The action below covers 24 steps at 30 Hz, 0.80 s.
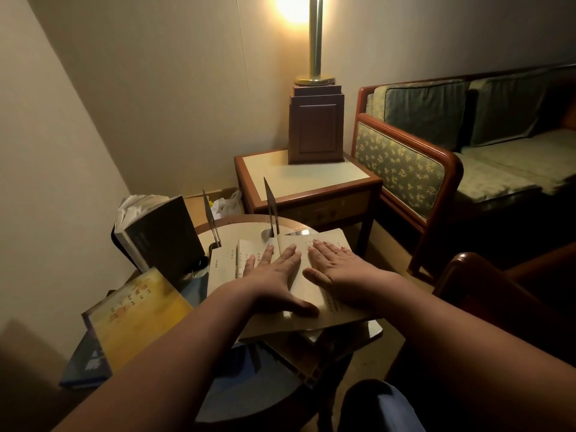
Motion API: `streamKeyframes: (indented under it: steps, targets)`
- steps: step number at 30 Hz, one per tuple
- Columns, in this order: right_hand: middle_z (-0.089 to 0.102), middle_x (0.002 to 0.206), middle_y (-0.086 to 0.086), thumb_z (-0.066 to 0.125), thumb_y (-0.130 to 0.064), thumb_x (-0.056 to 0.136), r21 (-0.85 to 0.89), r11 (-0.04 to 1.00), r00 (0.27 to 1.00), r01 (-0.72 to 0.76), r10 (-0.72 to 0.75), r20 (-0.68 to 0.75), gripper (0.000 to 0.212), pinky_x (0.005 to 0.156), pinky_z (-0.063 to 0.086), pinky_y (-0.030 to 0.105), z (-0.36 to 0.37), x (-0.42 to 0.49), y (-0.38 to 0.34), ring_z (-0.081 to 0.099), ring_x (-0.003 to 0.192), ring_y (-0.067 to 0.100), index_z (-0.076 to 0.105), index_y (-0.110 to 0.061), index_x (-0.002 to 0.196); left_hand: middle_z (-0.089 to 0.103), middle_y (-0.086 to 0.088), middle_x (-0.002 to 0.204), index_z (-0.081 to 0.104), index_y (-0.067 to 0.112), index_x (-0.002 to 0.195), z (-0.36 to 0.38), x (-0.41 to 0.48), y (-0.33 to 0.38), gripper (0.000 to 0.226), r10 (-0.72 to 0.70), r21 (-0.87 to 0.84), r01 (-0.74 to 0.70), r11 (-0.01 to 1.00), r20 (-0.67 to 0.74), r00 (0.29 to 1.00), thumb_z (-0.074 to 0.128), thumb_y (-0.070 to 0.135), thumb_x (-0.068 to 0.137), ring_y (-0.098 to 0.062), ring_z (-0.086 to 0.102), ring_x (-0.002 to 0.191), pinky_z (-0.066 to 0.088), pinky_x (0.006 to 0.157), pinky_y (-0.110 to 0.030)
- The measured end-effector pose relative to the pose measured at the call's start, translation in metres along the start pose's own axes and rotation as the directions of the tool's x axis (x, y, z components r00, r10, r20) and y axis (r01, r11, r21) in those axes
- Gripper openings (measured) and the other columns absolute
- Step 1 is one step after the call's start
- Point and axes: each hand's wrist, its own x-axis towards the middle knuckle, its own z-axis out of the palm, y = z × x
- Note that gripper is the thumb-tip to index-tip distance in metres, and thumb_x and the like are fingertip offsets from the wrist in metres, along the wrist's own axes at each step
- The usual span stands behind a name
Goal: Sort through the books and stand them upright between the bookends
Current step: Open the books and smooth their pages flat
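Leftmost, a yellow-covered paperback (137, 313) lies flat over a blue book (85, 364) at the round glass-topped bench's (249, 224) edge. Behind it a thick dark-covered book (162, 235) stands upright against the left thin metal bookend (212, 221). Our left hand (274, 275) lies flat, fingers spread, on the open cream-paged book (224, 260), beside the right thin metal bookend (271, 210). Our right hand (336, 269) rests open-palmed on its right page. Neither hand grips anything.
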Motion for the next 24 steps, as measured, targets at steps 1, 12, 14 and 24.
streamKeyframes:
  steps: [1, 12, 14, 24]
  targets:
    - [-0.020, 0.164, 0.001, 0.003, -0.076, 0.086, 0.008, 1.000, 1.000, -0.004, 0.004, -0.008, 0.091, 0.121, -0.008, 0.038, -0.001, 0.007, 0.001, -0.017, 0.151, 0.017, -0.011, -0.022, 0.158, -0.026, 0.018, 0.159, -0.012, 0.038, 0.154, 0.002, 0.000, 0.000, 0.127, 0.004, -0.004, -0.004, 1.000, -0.008, 1.000, 0.061, 0.086, 0.062, -0.024, -0.031, 0.144, -0.020, 0.111, -0.055]
    - [-0.016, 0.165, 0.001, 0.000, -0.076, 0.089, 0.008, 1.000, 0.988, -0.025, 0.026, -0.154, 0.089, 0.120, -0.009, 0.039, 0.002, 0.053, 0.000, -0.016, 0.151, 0.016, -0.008, -0.020, 0.158, -0.033, 0.017, 0.156, -0.020, 0.037, 0.152, 0.004, -0.005, -0.004, 0.135, -0.001, -0.057, -0.001, 0.998, -0.031, 1.000, 0.059, 0.089, 0.057, -0.020, -0.033, 0.143, -0.020, 0.114, -0.054]
    - [-0.017, 0.165, 0.001, 0.000, -0.076, 0.089, -0.001, 1.000, 0.986, -0.020, 0.019, -0.167, 0.090, 0.120, -0.009, 0.039, 0.002, 0.051, -0.001, -0.017, 0.151, 0.016, -0.008, -0.020, 0.158, -0.035, 0.013, 0.156, -0.022, 0.034, 0.152, 0.005, -0.008, -0.005, 0.137, -0.013, -0.071, 0.010, 0.997, -0.044, 0.999, 0.060, 0.089, 0.056, -0.018, -0.032, 0.143, -0.018, 0.116, -0.054]
    - [-0.023, 0.163, 0.000, 0.000, -0.078, 0.085, -0.074, 0.997, 0.995, 0.025, -0.032, -0.098, 0.092, 0.122, -0.010, 0.038, 0.011, 0.002, -0.010, -0.021, 0.149, 0.015, -0.013, -0.022, 0.157, -0.028, 0.012, 0.159, -0.017, 0.031, 0.154, -0.002, -0.017, -0.004, 0.138, -0.043, 0.004, 0.043, 0.999, 0.009, 0.999, 0.059, 0.090, 0.055, -0.020, -0.026, 0.147, -0.014, 0.116, -0.052]
